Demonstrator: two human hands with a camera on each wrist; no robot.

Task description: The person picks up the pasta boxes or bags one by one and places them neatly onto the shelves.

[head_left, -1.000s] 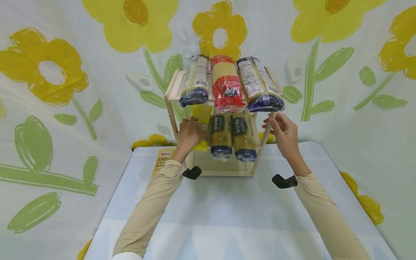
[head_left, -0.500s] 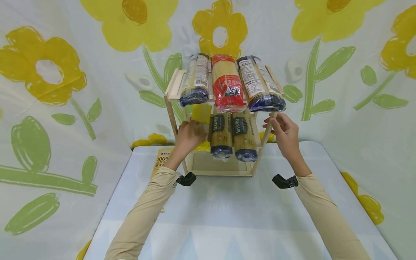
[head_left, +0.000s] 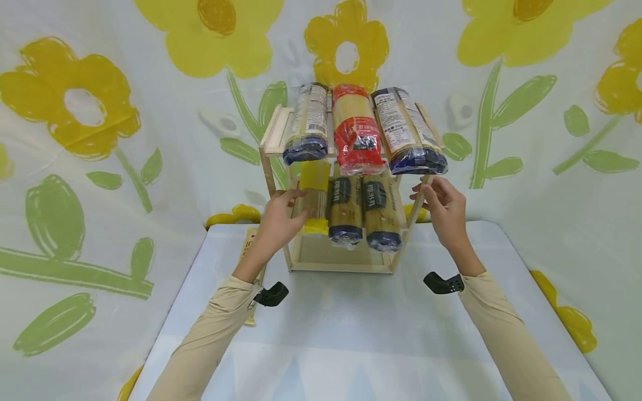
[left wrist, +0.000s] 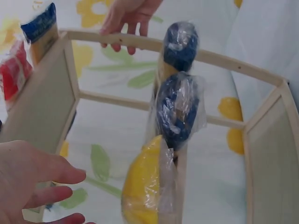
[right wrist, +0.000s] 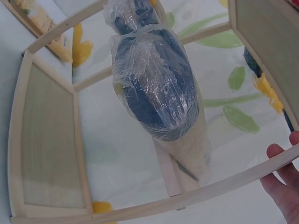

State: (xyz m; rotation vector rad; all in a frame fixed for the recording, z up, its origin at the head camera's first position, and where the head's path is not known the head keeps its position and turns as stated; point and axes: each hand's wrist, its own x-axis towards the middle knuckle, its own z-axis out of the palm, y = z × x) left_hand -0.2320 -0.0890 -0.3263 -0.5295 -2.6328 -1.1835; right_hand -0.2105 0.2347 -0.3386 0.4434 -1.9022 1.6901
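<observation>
A yellow-ended clear packet of pasta (head_left: 315,203) lies on the middle shelf of a small wooden rack (head_left: 346,268), at the left. Beside it lie two pasta packets with dark blue ends, a left one (head_left: 346,211) and a right one (head_left: 381,211). My left hand (head_left: 282,218) is just left of the yellow packet, fingers extended and holding nothing; the left wrist view shows a gap between its fingertips and the packet (left wrist: 142,186). My right hand (head_left: 443,209) grips the rack's right front post (head_left: 417,206), with fingers on both sides of it in the right wrist view.
Atop the rack lie a left blue-ended pasta packet (head_left: 307,122), a red pasta packet (head_left: 357,131) and a right blue-ended packet (head_left: 408,131). A yellow paper-like package (head_left: 249,242) lies on the table (head_left: 341,334) left of the rack, partly behind my left forearm.
My left hand has let go of the yellow-ended pasta packet and drawn back to the left. The packet stays on the middle shelf. My right hand keeps its place on the post.
</observation>
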